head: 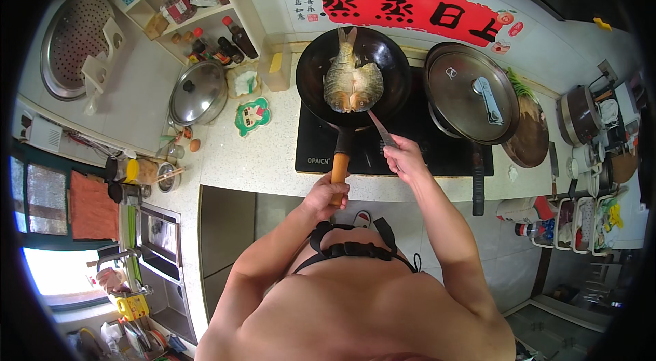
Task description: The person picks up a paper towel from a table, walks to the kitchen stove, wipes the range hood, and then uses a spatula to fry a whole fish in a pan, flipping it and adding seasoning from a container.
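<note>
A whole fish (352, 76), split and opened flat with its skin up, lies in a black wok (394, 51). Its tail points to the far rim and its head towards me. My left hand (328, 194) is closed around the wok's wooden handle (340, 169). In my right hand (405, 158) is a metal spatula (382, 128), slanting up to the left. The spatula's tip reaches into the wok by the near right side of the fish's head; whether they touch I cannot tell. Beneath the wok is a black cooktop (318, 143).
On the cooktop's right sits a lidded pan (461, 105), its handle jutting past the counter edge. Beyond it are a round wooden board (530, 135) and a knife (553, 161). A lidded steel pot (198, 92), an egg (195, 145) and a green trivet (253, 116) stand left.
</note>
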Motion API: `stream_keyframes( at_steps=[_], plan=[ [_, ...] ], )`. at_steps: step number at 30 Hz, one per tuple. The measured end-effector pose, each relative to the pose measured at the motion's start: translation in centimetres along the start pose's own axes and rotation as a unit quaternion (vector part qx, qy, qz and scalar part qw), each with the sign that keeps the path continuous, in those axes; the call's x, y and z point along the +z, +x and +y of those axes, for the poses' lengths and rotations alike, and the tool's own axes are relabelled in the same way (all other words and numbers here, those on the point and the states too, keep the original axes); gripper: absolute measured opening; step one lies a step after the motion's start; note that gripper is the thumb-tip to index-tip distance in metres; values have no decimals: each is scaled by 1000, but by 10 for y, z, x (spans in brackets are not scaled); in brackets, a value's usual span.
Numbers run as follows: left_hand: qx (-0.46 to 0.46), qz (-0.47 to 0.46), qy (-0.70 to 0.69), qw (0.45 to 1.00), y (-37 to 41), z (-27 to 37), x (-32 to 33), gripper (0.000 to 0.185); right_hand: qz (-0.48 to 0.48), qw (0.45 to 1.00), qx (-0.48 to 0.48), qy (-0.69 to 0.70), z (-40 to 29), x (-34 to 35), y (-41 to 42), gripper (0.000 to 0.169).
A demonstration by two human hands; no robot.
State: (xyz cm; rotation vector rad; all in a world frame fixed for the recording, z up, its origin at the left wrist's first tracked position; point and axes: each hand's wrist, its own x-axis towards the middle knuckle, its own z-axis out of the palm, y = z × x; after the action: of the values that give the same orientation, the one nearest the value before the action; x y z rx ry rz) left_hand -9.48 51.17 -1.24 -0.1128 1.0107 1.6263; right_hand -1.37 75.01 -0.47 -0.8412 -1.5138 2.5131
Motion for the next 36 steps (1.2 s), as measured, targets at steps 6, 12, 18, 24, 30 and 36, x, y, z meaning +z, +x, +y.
stream_keyframes(
  at_steps=[6, 12, 18, 24, 30, 36],
  plan=[
    [-20, 30, 28, 999, -13, 16, -14, 42, -9, 1000, -3, -1, -6, 2, -14, 34],
    [-21, 61, 67, 996, -23, 25, -8, 43, -17, 1000, 9, 12, -3, 2, -16, 37],
    [-42, 68, 66, 995, -26, 27, -8, 41, -17, 999, 14, 37, 3, -2, -15, 23],
    [-42, 69, 72, 994, -24, 26, -11, 41, -22, 999, 13, 44, 3, -3, -15, 13],
    [-36, 69, 61, 995, -26, 25, -10, 40, 4, 999, 39, 36, -2, 7, -12, 6],
    [-32, 73, 67, 995, -24, 25, -8, 39, -14, 999, 20, 43, 3, 3, 18, 3]
  ],
)
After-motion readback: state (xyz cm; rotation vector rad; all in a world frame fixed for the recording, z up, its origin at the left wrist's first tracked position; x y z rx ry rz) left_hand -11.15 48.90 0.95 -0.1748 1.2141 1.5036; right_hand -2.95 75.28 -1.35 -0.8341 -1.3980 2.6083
